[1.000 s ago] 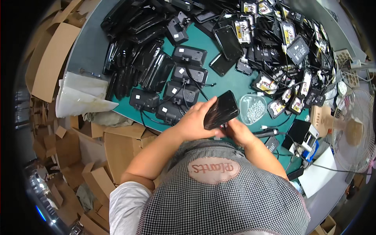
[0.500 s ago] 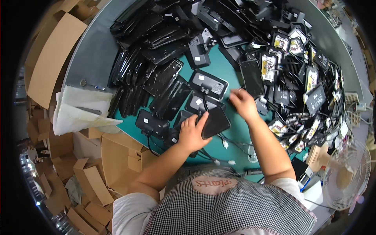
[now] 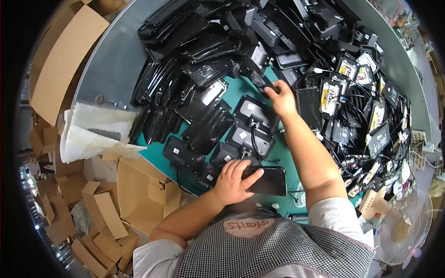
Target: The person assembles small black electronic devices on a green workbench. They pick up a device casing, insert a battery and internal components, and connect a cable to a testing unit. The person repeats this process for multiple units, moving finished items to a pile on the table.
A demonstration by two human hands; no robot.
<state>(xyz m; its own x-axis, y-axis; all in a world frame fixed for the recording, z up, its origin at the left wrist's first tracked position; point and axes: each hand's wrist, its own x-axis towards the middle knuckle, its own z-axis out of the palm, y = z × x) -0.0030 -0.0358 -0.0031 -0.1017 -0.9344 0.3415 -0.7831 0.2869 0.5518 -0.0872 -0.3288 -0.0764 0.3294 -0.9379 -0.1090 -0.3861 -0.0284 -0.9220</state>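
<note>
My left hand (image 3: 235, 183) is at the near edge of the worktop, closed on a black rectangular device (image 3: 271, 180) with a dark glossy face. Its thumb lies over the face. My right hand (image 3: 282, 99) reaches farther out and pinches the near end of a black plastic casing (image 3: 256, 76). Between the hands lie several black housings, among them one with a white label (image 3: 250, 107) and another below it (image 3: 245, 135). A black cable (image 3: 254, 143) runs across them. Left of these sits a further black housing (image 3: 178, 150).
Stacked black panels (image 3: 204, 46) fill the far left. On the right is a heap of cabled units with exposed boards (image 3: 331, 95). A grey rim (image 3: 104, 60) borders the green worktop (image 3: 229, 90). Cardboard boxes (image 3: 139, 190) stand at left, a fan (image 3: 401, 227) at lower right.
My right hand has moved away from me and now grips a black casing. My left hand has come nearer with the black device, which has turned. The view has shifted slightly.
</note>
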